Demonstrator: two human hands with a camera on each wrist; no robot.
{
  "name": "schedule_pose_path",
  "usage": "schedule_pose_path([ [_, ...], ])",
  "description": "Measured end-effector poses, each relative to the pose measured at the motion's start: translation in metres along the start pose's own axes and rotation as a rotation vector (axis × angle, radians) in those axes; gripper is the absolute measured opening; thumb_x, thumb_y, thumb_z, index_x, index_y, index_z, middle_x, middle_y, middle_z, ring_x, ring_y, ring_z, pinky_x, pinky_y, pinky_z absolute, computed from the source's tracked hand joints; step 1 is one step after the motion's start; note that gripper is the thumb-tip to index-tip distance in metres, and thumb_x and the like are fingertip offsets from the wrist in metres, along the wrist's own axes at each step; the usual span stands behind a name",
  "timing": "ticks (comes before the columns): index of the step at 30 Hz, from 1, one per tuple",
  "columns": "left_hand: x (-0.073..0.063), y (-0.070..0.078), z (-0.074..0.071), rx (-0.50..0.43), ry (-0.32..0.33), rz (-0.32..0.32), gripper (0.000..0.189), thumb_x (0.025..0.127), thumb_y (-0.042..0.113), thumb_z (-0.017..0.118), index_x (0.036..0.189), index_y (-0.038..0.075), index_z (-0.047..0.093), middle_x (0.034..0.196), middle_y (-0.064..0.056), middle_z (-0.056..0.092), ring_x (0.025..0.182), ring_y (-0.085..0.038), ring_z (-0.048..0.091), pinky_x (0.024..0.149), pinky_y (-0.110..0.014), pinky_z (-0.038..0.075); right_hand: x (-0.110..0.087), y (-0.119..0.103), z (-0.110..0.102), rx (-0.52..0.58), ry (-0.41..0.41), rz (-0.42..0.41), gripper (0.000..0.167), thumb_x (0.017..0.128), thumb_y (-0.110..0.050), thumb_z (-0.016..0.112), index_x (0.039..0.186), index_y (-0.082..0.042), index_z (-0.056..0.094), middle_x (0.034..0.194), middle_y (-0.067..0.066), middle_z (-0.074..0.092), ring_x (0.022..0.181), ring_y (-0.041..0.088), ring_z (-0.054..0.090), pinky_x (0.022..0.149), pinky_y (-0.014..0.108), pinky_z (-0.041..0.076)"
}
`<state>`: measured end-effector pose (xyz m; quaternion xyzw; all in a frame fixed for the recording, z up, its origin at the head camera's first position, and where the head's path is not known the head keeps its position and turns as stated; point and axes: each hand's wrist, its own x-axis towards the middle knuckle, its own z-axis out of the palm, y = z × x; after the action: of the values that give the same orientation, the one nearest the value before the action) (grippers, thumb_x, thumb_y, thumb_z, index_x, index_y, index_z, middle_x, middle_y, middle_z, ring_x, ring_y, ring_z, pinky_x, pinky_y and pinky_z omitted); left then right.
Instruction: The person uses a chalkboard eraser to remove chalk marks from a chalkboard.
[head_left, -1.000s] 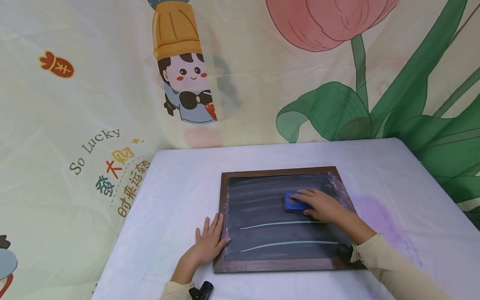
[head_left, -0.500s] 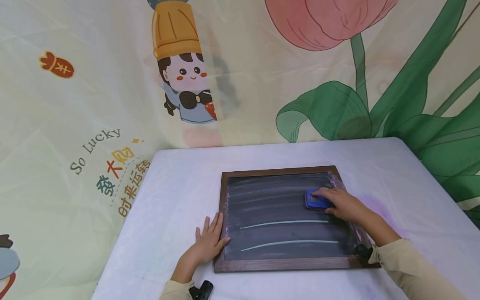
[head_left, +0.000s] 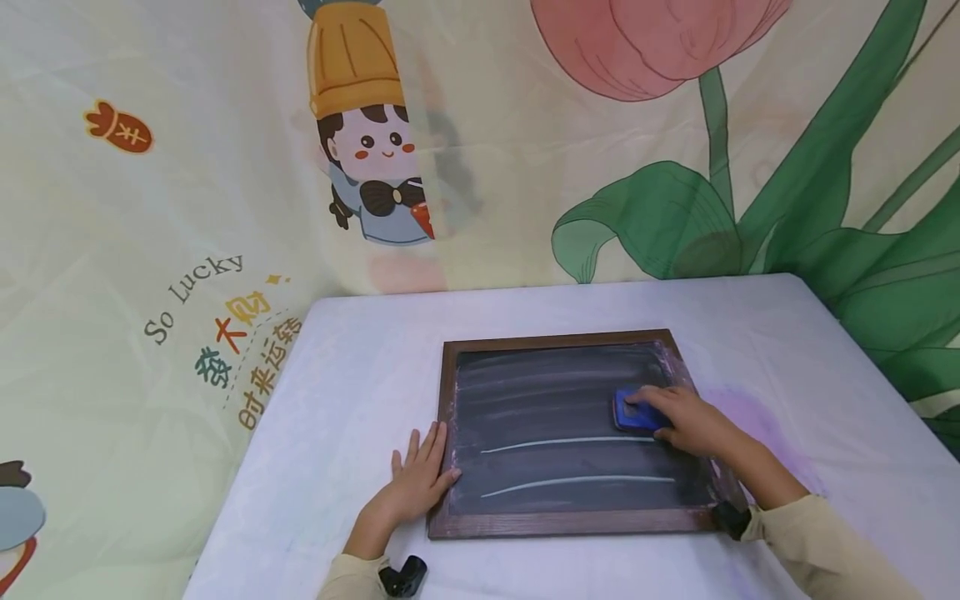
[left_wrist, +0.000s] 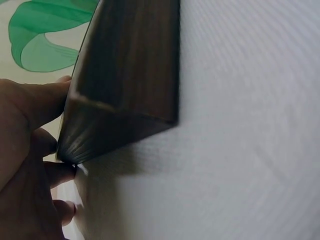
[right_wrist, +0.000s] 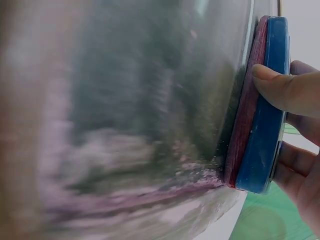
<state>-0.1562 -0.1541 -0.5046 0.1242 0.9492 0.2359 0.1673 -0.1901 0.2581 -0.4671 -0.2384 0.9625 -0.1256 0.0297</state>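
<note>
A small framed chalkboard [head_left: 555,483] lies flat on the table, with two pale chalk lines across its nearer half and faint smears farther back. At its left edge, my left hand [head_left: 416,487] rests with fingers spread along the wooden frame and the thumb over it. The left wrist view shows that hand's thumb and fingertips touching the frame's side [left_wrist: 135,65]. My right hand [head_left: 693,421] grips a blue chalkboard eraser [head_left: 632,412] on the right part of the board. Seen from the right wrist, the thumb pinches the eraser [right_wrist: 267,110], whose purplish felt meets the board's surface.
White cloth covers the table [head_left: 360,367], with a purple stain [head_left: 750,417] right of the board. A printed curtain [head_left: 495,167] with a cartoon figure and a tulip hangs behind. Black wrist cameras sit on both wrists, the left one [head_left: 405,577] near the table's front.
My right hand has slid the eraser rightward across the board, then slightly nearer, to just above the upper chalk line. My left hand stays put on the frame.
</note>
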Motion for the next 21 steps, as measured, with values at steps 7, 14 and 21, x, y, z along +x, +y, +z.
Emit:
schedule_pose_path([
  [7,0.002,-0.001,0.002,0.001,0.001,-0.002,0.072,0.093,0.039,0.046,0.147,0.005,0.011,0.153,-0.016,0.011,0.139,-0.043,0.0,0.1,-0.069,0.0,-0.021,-0.011,0.002,0.002,-0.018,0.031,0.058,0.07,-0.005,0.075,0.123,-0.016,0.054,0.122,0.022,0.056,0.107,0.044,0.052,0.078,0.055,0.046],
  [14,-0.001,-0.003,0.005,-0.004,0.004,-0.002,0.072,0.093,0.038,0.046,0.146,0.003,0.012,0.152,-0.018,0.012,0.138,-0.045,0.001,0.1,-0.069,0.001,-0.02,-0.014,0.002,0.025,-0.043,0.037,0.056,0.07,-0.009,0.076,0.121,-0.017,0.055,0.119,0.02,0.058,0.106,0.042,0.052,0.079,0.055,0.046],
  [21,-0.001,-0.001,0.003,0.005,0.022,0.016,0.071,0.094,0.037,0.045,0.146,0.002,0.012,0.152,-0.018,0.013,0.138,-0.044,0.002,0.1,-0.069,0.001,-0.019,-0.014,0.001,0.033,-0.037,0.041,0.055,0.068,-0.013,0.078,0.119,-0.018,0.057,0.113,0.017,0.062,0.101,0.039,0.054,0.075,0.051,0.048],
])
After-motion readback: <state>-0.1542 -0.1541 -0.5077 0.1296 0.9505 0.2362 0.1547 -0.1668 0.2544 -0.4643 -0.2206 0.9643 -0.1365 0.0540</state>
